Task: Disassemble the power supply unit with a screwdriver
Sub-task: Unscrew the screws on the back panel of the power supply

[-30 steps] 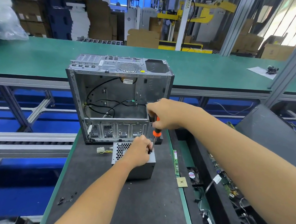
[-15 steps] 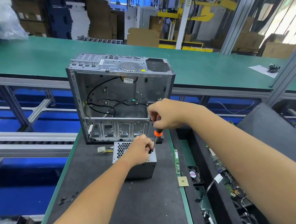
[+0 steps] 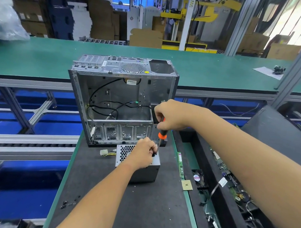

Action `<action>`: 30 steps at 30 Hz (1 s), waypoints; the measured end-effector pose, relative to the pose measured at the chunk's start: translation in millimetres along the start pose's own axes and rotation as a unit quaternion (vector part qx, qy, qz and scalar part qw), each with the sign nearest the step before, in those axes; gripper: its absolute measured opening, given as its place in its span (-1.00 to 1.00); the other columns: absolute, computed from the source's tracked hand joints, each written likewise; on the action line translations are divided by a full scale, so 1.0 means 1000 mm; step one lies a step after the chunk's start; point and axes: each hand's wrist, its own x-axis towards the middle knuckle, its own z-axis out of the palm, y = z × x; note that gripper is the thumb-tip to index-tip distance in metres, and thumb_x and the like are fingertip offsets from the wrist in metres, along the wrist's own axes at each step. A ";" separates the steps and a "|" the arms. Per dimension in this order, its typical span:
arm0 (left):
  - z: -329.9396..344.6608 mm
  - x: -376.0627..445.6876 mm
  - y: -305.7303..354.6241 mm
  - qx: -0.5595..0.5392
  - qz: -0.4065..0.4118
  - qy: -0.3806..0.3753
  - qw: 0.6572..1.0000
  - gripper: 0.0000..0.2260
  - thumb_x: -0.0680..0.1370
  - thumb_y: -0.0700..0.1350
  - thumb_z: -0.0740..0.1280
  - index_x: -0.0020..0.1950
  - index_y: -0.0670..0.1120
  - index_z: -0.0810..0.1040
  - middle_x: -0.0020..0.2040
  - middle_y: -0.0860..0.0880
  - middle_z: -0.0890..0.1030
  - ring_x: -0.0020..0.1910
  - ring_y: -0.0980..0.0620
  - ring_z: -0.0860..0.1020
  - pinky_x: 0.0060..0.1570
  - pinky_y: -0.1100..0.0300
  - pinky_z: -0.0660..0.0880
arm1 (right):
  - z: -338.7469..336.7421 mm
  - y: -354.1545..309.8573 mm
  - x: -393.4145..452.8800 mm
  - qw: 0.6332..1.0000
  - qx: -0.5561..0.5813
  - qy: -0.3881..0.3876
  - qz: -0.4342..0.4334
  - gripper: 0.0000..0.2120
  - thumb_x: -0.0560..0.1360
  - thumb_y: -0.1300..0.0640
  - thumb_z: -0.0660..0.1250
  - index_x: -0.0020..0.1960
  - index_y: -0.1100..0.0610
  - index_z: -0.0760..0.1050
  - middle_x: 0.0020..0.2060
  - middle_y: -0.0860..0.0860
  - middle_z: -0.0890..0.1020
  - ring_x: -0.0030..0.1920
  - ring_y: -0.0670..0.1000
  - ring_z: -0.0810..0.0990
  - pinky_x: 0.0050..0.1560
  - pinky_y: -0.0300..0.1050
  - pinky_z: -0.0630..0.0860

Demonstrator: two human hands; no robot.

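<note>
A grey power supply unit with a perforated top stands on the black mat, just in front of an empty computer case. My left hand rests on top of the unit, its fingers curled around the lower shaft of the screwdriver. My right hand grips the orange-and-black handle from above and holds the tool nearly upright. The tip sits at the unit's top right corner, hidden behind my left fingers. A yellow-wired connector sticks out at the unit's left.
Several loose screws lie at the mat's near left. A green memory stick and a small square chip lie along the right edge. Right of that, black bins hold boards and fans. A green conveyor runs behind the case.
Both hands stay at the unit with the screwdriver upright. My right hand has shifted slightly on the handle; nothing else has moved.
</note>
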 end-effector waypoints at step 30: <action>0.004 0.000 -0.001 0.030 0.018 0.001 0.999 -0.71 0.37 -0.43 0.08 -0.21 -0.04 0.38 -0.13 0.00 0.37 -0.01 -0.04 0.33 -0.07 0.19 0.32 | 0.005 0.002 -0.004 1.000 -0.011 0.019 0.002 -0.96 0.55 0.15 0.22 -0.06 0.09 0.35 -0.27 -0.07 0.43 -0.31 -0.07 0.41 -0.35 -0.14 0.32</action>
